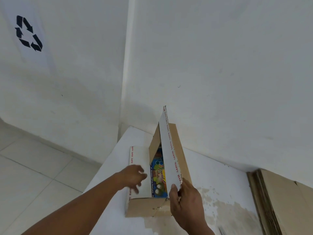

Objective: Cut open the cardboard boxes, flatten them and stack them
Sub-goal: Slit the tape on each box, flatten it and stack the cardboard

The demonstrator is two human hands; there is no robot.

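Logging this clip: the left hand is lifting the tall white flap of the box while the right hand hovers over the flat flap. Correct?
Not quite. In the head view the right hand pinches the raised flap of the box; the left hand hovers over the flat flap.

**Blur, Cover and Crop**

The left hand (133,177) is motion-blurred, its grip unreadable. Beside the right hand's (184,200) grip, the raised flap (169,150) hides most of the box's printed contents (158,175). The frame's right edge crops the flattened cardboard stack (284,200).
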